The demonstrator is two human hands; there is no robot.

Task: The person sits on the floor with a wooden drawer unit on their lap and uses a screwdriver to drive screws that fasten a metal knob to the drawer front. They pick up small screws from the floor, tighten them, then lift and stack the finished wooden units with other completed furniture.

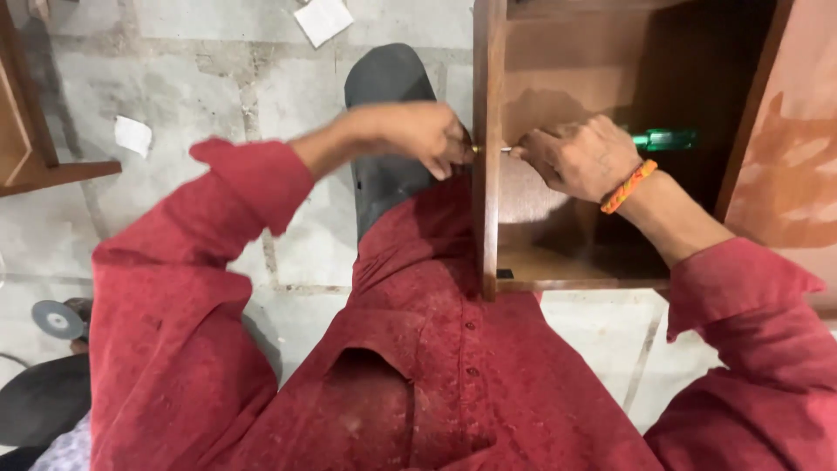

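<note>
A brown wooden cabinet box [489,218] lies open in front of me on the floor. My right hand [577,157] is inside it, shut on a screwdriver with a green handle [664,139]; the metal shaft points left at the cabinet's side panel. My left hand [427,135] is outside that panel, its fingers pinched on a small brass fitting [475,149] right where the shaft meets the wood. An orange braided band sits on my right wrist. Red sleeves cover both arms.
Grey stone floor [174,96] with scraps of white paper [132,135]. A black sandal [384,83] lies beyond my left hand. Another wooden piece [35,166] stands at far left. A round grinder disc [57,319] lies at lower left. A reddish veneered panel [793,166] is at right.
</note>
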